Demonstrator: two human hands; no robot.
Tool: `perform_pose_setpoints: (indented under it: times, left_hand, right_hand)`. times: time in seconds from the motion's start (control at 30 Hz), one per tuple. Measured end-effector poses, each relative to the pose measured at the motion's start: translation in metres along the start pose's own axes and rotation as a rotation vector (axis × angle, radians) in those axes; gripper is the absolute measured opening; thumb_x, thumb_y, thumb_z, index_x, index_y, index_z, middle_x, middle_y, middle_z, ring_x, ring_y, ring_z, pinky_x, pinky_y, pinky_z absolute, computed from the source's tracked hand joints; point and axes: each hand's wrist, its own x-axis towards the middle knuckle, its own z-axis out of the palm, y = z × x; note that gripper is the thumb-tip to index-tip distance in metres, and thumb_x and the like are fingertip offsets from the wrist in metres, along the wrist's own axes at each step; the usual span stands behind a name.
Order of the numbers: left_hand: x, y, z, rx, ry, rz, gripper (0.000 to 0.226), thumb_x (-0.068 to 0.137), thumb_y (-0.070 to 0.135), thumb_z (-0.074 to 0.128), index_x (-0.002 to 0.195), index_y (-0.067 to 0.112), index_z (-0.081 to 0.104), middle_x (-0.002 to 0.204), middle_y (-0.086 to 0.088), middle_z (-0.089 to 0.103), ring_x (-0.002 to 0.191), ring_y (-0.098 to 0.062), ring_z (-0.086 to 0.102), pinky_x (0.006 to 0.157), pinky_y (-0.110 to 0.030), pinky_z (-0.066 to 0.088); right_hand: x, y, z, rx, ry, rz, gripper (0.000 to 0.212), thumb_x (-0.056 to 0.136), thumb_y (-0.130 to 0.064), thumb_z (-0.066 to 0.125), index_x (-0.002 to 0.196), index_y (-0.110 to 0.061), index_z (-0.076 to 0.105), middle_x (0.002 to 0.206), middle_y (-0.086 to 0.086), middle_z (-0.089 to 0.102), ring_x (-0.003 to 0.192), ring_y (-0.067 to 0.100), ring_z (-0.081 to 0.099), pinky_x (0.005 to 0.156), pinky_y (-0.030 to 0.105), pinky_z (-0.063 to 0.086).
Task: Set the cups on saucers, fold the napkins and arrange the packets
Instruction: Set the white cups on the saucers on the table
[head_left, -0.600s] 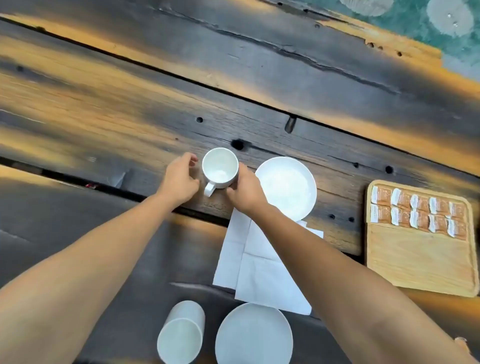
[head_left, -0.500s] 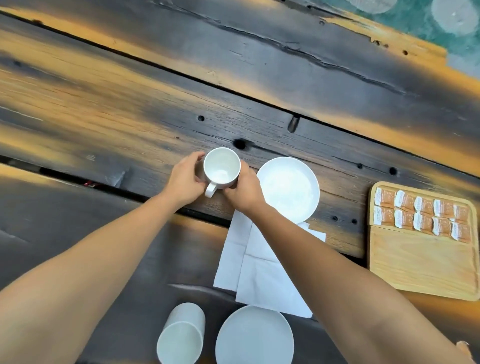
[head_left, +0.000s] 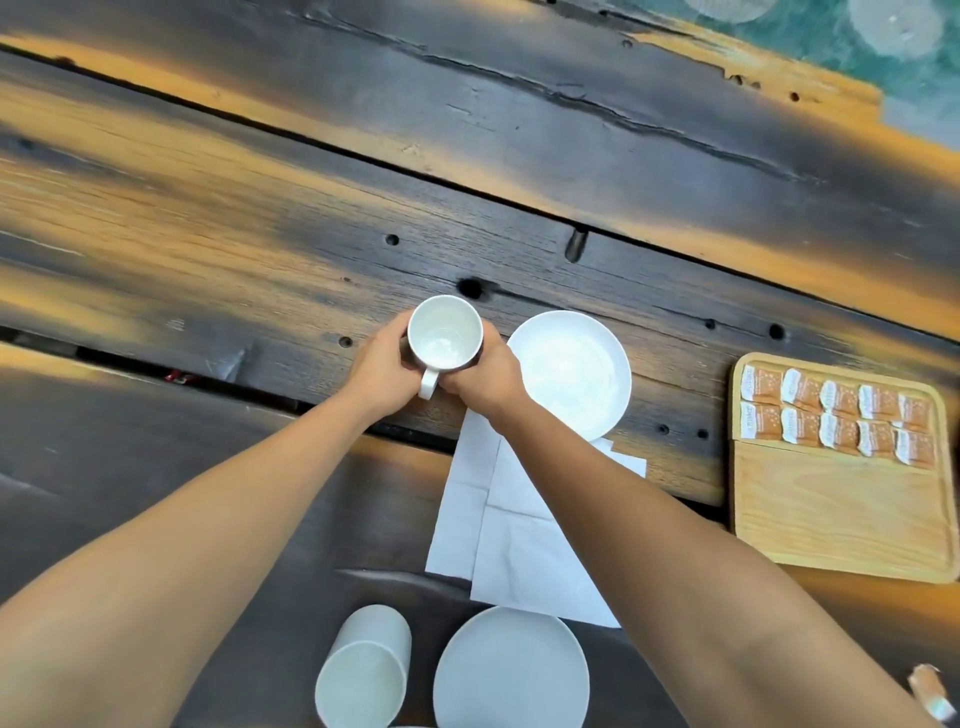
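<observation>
A white cup (head_left: 444, 332) with its handle toward me is gripped between both hands: my left hand (head_left: 382, 366) on its left side, my right hand (head_left: 480, 374) on its right. It appears raised a little off the dark wooden table. Just to its right lies an empty white saucer (head_left: 571, 374). White napkins (head_left: 509, 535) lie unfolded under my right forearm. A second cup (head_left: 363, 670) and a second saucer (head_left: 511, 675) sit near the bottom edge. Orange and white packets (head_left: 836, 415) lie in two rows on a wooden tray (head_left: 841, 514) at the right.
The table (head_left: 260, 218) is made of rough dark planks with gaps and knot holes. Its far edge runs along the top right, with green ground beyond. A small blurred object (head_left: 930, 699) shows at the bottom right corner.
My left hand closed onto the cup's left side, so both hands now hold it. The cup has shifted slightly right toward the saucer and seems lifted.
</observation>
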Motion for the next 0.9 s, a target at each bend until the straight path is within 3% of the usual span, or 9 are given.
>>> perform_pose_setpoints:
  times: [0.17,0.3,0.4,0.47,0.6,0.67,0.8,0.9]
  left_hand:
    - [-0.007,0.014,0.012,0.04,0.008,0.04,0.073,0.07,0.001,0.074,0.132,0.033,0.052,0.121,0.004,0.065,0.113,-0.019,0.058,0.093,-0.036,0.05]
    - [-0.009,0.037,0.028,0.09,-0.008,0.123,0.069,0.072,0.007,0.076,0.133,0.028,0.051,0.126,-0.001,0.063,0.117,-0.021,0.055,0.091,-0.033,0.046]
    - [-0.01,0.06,0.041,0.093,-0.03,0.19,0.068,0.072,0.013,0.079,0.132,0.027,0.051,0.127,0.0,0.063,0.117,-0.018,0.055,0.094,-0.033,0.046]
    - [-0.012,0.075,0.052,0.092,-0.037,0.218,0.065,0.072,0.014,0.077,0.131,0.026,0.052,0.126,0.002,0.063,0.116,-0.016,0.056,0.092,-0.031,0.046]
    - [-0.019,0.097,0.074,0.064,-0.063,0.244,0.062,0.073,0.008,0.072,0.13,0.021,0.054,0.124,0.001,0.063,0.115,-0.016,0.058,0.091,-0.033,0.05]
    - [-0.022,0.104,0.082,0.066,-0.068,0.248,0.06,0.073,0.007,0.07,0.129,0.021,0.054,0.122,0.002,0.063,0.112,-0.018,0.059,0.091,-0.032,0.049]
    - [-0.025,0.109,0.096,0.084,-0.075,0.24,0.062,0.072,0.009,0.073,0.129,0.024,0.054,0.123,0.001,0.064,0.117,-0.015,0.056,0.092,-0.029,0.045]
    - [-0.025,0.109,0.104,0.109,-0.073,0.222,0.061,0.071,0.013,0.073,0.128,0.024,0.054,0.122,0.0,0.065,0.114,-0.017,0.057,0.085,-0.025,0.04]
  right_hand:
    - [-0.016,-0.005,-0.023,0.062,-0.002,0.003,0.07,0.064,-0.015,0.077,0.129,-0.025,0.055,0.12,0.002,0.067,0.112,0.024,0.062,0.094,0.045,0.055]
    - [-0.029,-0.006,-0.058,0.077,0.026,0.031,0.07,0.053,-0.021,0.075,0.121,-0.027,0.057,0.114,-0.003,0.066,0.102,0.015,0.062,0.081,0.03,0.054]
    - [-0.029,-0.003,-0.089,0.081,0.026,0.042,0.073,0.06,0.0,0.074,0.127,-0.023,0.057,0.117,0.005,0.065,0.11,0.026,0.061,0.089,0.046,0.057]
    - [-0.03,0.0,-0.11,0.103,0.021,0.048,0.073,0.061,0.006,0.07,0.127,-0.022,0.057,0.113,0.009,0.065,0.101,0.026,0.064,0.084,0.051,0.059]
    - [-0.039,0.006,-0.139,0.17,0.018,0.019,0.056,0.057,0.008,0.065,0.095,-0.033,0.062,0.088,0.0,0.064,0.078,0.02,0.062,0.078,0.051,0.06]
    - [-0.043,0.01,-0.148,0.185,0.025,0.016,0.053,0.061,0.013,0.062,0.088,-0.033,0.06,0.081,-0.001,0.062,0.073,0.019,0.059,0.074,0.048,0.06]
    - [-0.042,0.023,-0.16,0.2,0.013,0.029,0.059,0.065,0.019,0.06,0.112,-0.017,0.063,0.092,0.011,0.062,0.075,0.026,0.058,0.071,0.043,0.057]
    - [-0.039,0.029,-0.166,0.186,0.004,0.048,0.064,0.068,0.019,0.061,0.123,-0.013,0.058,0.103,0.014,0.062,0.077,0.028,0.06,0.076,0.05,0.059]
